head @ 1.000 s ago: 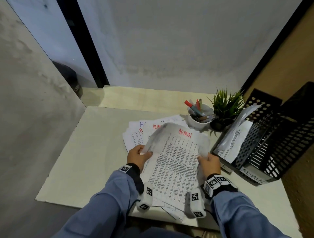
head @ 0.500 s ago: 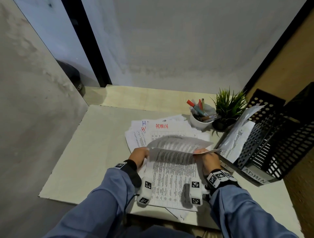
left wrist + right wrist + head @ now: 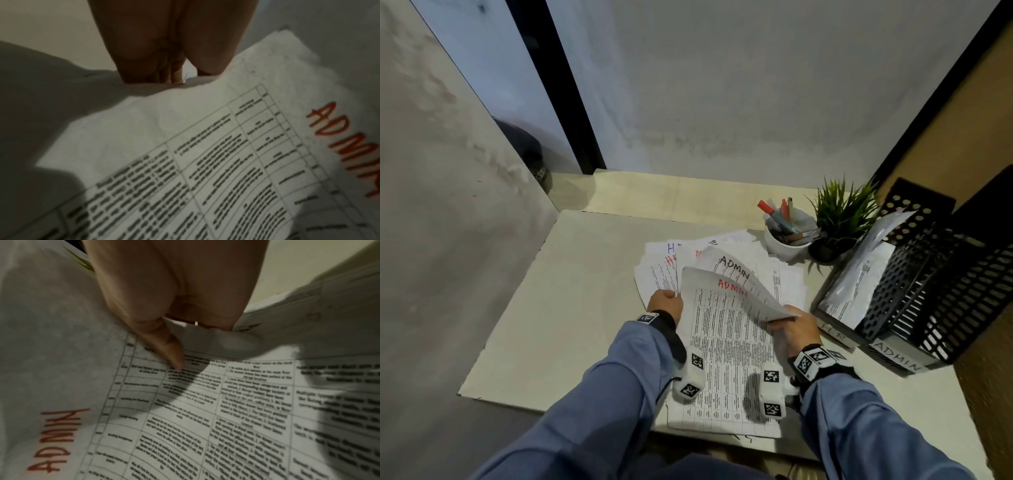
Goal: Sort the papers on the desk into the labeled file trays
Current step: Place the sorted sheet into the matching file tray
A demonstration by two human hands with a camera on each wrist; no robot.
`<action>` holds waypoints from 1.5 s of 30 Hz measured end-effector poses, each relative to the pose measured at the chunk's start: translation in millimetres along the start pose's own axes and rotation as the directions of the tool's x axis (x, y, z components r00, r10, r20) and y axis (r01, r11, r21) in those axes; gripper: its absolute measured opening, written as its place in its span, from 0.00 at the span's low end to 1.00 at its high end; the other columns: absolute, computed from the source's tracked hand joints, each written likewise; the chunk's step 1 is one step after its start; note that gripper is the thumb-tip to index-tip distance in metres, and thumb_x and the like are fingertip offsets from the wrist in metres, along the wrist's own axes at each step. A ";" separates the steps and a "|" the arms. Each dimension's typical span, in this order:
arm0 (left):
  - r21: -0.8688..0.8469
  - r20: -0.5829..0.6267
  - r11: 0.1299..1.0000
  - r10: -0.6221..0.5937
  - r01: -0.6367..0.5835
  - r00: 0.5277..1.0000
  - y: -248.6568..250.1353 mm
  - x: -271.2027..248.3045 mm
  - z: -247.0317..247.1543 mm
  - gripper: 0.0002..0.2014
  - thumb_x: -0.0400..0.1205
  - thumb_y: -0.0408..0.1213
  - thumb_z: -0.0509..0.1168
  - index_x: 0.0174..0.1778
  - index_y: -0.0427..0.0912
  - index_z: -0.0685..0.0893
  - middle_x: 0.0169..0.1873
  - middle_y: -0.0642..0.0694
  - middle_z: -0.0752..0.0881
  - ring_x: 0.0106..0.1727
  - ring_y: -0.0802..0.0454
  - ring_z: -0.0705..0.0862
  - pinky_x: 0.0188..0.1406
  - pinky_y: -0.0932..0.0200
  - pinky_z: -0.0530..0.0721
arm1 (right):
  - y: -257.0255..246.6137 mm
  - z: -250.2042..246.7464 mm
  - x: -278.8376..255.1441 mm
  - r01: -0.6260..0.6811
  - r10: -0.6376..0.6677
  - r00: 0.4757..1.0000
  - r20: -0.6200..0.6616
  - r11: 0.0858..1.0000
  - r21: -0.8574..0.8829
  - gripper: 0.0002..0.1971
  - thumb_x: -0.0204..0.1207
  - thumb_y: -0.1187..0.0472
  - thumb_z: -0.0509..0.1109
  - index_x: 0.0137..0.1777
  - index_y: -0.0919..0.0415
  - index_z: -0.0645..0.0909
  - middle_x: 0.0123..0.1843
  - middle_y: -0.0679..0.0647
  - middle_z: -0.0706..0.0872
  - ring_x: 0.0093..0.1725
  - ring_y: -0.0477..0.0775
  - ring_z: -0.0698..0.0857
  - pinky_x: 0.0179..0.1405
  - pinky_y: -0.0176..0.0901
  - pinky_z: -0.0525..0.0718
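Both my hands hold a printed table sheet marked ADMIN in red [image 3: 722, 342] just above the desk's front edge. My left hand [image 3: 666, 305] grips its left edge, fingers curled under [image 3: 170, 76]. My right hand [image 3: 791, 327] pinches the right edge, thumb on top [image 3: 185, 337]. A second sheet marked ADMIN in black [image 3: 734, 267] curls up behind the first, its lower corner at my right hand. More papers, some marked HR [image 3: 657, 274], lie fanned on the desk beyond. Black mesh file trays stand at the right, labelled HR [image 3: 835, 334] and ADMIN [image 3: 897, 356].
The HR tray holds leaning papers [image 3: 859, 284]. A white cup of pens [image 3: 787, 236] and a small potted plant [image 3: 839, 212] stand behind the pile, next to the trays. Pale desk surface [image 3: 571, 308] spreads to the left; walls close in on both sides.
The top sheet curled over toward me half a second ago. Now a red ADMIN table sheet faces me and a black ADMIN sheet arches behind it. My right hand has shifted slightly right.
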State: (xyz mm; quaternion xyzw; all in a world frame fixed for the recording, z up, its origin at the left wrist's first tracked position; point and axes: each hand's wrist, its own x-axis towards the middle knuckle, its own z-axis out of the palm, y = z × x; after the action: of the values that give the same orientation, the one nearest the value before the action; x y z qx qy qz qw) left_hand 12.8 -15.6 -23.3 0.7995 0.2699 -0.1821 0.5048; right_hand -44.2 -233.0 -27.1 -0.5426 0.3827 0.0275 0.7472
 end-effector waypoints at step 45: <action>-0.215 0.568 0.976 0.135 -0.011 0.812 1.0 -12.2 -29.3 0.18 0.71 0.17 0.67 0.58 0.25 0.81 0.56 0.29 0.85 0.60 0.32 0.83 0.65 0.38 0.80 | -28.4 -6.8 9.9 0.101 -0.119 0.991 -0.064 0.967 -0.235 0.13 0.62 0.83 0.70 0.33 0.64 0.82 0.22 0.48 0.82 0.31 0.53 0.75 0.14 0.25 0.73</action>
State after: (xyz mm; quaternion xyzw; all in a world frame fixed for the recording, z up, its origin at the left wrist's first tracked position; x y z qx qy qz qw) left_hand 4.3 7.6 -3.3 0.6606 0.0897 -0.3686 0.6479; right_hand -27.9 -254.0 -11.4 -0.6470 0.3749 0.0095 0.6639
